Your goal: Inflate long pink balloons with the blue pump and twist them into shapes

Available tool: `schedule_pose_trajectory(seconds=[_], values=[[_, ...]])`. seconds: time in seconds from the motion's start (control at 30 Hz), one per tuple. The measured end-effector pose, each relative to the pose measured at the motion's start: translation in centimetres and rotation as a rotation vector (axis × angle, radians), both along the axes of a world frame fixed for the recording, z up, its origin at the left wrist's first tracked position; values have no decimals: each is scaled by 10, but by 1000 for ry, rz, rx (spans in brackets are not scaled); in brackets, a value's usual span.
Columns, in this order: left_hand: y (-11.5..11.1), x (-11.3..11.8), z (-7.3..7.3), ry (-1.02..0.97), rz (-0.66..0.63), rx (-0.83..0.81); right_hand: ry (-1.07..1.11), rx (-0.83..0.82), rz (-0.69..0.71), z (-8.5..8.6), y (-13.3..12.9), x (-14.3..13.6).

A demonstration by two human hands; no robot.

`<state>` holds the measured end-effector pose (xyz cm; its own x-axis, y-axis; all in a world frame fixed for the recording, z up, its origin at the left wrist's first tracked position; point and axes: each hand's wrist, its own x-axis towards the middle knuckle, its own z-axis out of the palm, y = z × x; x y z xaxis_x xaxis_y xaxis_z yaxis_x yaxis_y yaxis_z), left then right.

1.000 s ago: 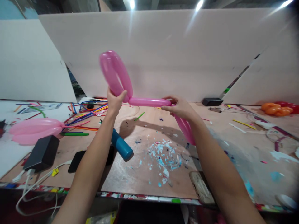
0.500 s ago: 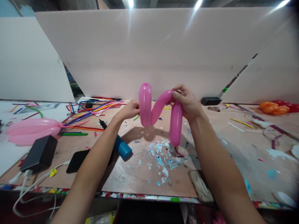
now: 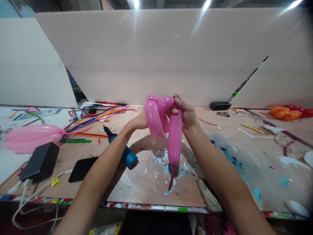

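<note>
Head cam: compared w/ half a sec. ago, the pink balloon (image 3: 175,140) is folded tighter, its loop drawn in beside the hanging end. I judge the shaping to be advancing, though incomplete. Location: above the table (image 3: 137,192), approx. centre of my feed. R hand (image 3: 186,112): fingers closed on the balloon's upper bend. L hand (image 3: 141,120): behind the loop; fingers hidden, so I can't tell its grip. Surroundings: blue pump (image 3: 129,157), partly covered by L forearm (image 3: 105,166), which obstructs access; phone (image 3: 81,169) and black box (image 3: 40,163) further L.
</note>
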<state>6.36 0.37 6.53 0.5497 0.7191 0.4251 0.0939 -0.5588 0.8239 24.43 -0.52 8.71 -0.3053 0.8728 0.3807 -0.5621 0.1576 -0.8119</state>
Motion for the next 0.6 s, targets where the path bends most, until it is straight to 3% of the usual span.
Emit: schedule_pose_trajectory(seconds=[0.13,0.33,0.47,0.6], values=[[7,-12,-2,171,-63,-45,-1,17,20,-2,11,7],[18,-21,-12,137,-34,-58,-272,68,-73,0,24,35],[22,-31,-12,102,127,-25,-404,133,-133,-3,26,42],[18,-43,-3,104,278,-33,-542,167,-198,-11,31,38]])
